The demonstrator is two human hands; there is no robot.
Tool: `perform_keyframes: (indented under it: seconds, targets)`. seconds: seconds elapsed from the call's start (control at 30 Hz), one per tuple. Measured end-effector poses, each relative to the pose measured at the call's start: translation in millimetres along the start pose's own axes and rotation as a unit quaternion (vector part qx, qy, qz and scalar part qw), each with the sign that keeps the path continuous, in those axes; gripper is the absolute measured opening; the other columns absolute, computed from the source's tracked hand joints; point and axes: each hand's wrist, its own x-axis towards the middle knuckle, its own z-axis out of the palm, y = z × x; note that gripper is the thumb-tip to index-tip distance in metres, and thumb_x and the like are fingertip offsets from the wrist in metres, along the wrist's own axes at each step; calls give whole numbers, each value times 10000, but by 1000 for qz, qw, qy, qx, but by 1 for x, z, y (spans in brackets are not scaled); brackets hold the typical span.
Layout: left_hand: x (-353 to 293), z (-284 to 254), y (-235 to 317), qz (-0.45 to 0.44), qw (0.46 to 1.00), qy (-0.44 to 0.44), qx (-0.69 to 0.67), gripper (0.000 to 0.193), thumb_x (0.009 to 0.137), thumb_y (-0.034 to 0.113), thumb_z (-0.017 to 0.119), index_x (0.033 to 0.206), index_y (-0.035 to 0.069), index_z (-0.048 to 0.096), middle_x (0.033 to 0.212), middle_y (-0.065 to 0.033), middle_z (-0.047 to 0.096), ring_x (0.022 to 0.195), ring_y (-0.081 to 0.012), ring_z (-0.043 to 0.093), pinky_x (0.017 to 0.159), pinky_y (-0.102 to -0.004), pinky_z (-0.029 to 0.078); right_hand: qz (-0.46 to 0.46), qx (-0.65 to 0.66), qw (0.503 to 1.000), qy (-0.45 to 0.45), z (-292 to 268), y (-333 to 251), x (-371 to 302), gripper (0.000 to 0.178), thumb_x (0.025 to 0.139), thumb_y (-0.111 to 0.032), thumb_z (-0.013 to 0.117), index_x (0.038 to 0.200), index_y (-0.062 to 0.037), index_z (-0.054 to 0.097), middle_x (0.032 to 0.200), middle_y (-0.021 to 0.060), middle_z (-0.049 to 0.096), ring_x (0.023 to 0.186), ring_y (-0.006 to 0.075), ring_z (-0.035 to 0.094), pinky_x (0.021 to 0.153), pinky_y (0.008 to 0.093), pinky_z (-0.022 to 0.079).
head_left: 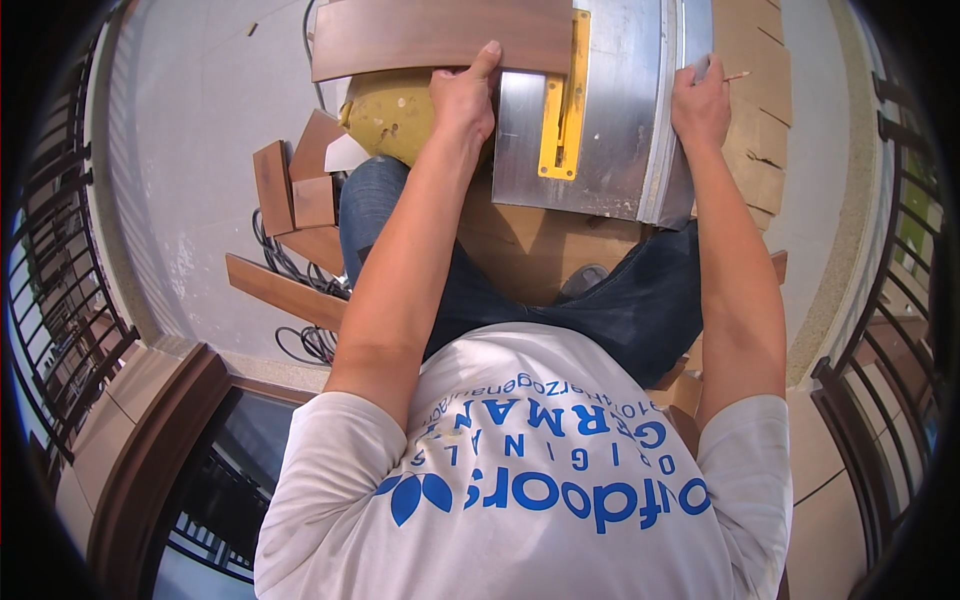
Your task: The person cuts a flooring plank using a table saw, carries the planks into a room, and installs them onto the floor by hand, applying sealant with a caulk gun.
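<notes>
A brown wood plank (440, 38) lies across the upper left of a table saw's metal top (615, 120). My left hand (465, 98) is closed on the plank's near edge, thumb on top and fingers beneath. The plank covers the far part of the saw's yellow slotted insert (560, 125); I cannot make out a blade in the slot. My right hand (703, 108) is closed at the long metal fence (664, 120) on the saw's right side. A thin pencil (738, 76) sticks out from its fingers.
Several brown wood offcuts (273, 185) and a long board (285, 292) lie left of my legs, among black cables (285, 262). A yellow rounded casing (385, 112) sits under the plank. Cardboard (757, 130) lies right of the saw. Dark railings (70, 220) line both sides.
</notes>
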Motion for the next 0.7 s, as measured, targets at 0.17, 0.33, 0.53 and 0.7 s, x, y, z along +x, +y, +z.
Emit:
perform_keyframes:
  seconds: [0.17,0.33,0.53,0.7]
  targets:
    - [-4,-2,-1,-3,1000,2,4,320,884,-2,767,1163,-17,610,1104,-130,687,973,-239,689,882,-332,593,2,1,1000,-3,-2,-1,0,606,942,-410,486,1464,-104,450,1285,261,610,1140,471,610,990,531,484]
    - [-6,-5,-1,-2,1000,10,14,332,883,2,771,1172,-16,608,1112,-125,686,995,-238,684,905,-337,581,5,5,1000,-10,-4,-4,-1,603,943,-406,487,1462,-102,447,1288,263,608,1140,474,609,984,532,486]
    - [-14,-4,1,-12,1000,8,12,370,882,3,771,1201,-13,585,1146,-127,675,1031,-237,675,935,-353,572,3,6,1000,-5,-4,-3,-1,597,945,-403,486,1460,-102,449,1299,264,601,1139,475,609,984,531,487]
    - [-17,-7,2,-5,1000,-19,14,410,891,-7,755,1246,-11,550,1183,-128,661,1056,-241,669,967,-362,561,-5,15,1000,18,-3,-4,-2,567,940,-393,497,1416,-85,497,1229,294,631,1127,478,607,978,524,481]
